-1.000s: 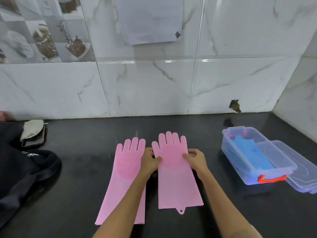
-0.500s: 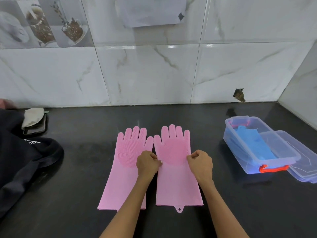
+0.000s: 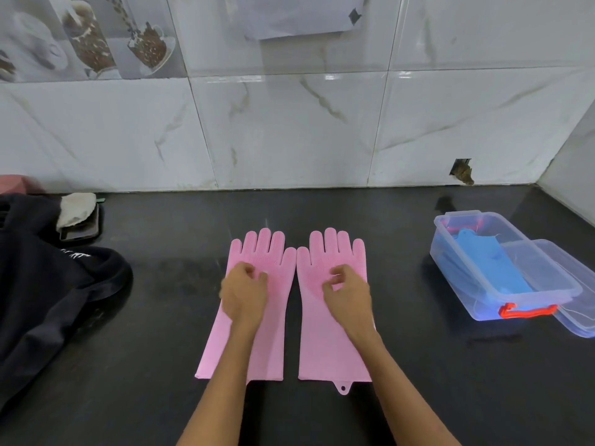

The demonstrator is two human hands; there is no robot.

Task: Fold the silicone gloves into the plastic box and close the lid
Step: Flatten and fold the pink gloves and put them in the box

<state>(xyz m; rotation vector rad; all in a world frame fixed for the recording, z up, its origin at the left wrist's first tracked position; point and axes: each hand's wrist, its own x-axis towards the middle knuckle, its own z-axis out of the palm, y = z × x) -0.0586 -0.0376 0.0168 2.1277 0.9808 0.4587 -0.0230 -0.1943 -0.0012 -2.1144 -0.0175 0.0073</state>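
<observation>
Black counter under marble tiles, two pink gloves flat side by side at centre, left hand and right hand over the palms, fingers loosely curled, gripping nothing, open plastic box far right holding blue gloves.

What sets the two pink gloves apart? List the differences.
The right pink glove has a small hanging tab with a hole at its cuff; the left pink glove shows none. The left pink glove lies slightly slanted, its cuff angled outward, while the right pink glove lies nearly straight. The left hand is over the left one, the right hand over the right one. Both are flat, unfolded, fingers toward the wall.
</observation>
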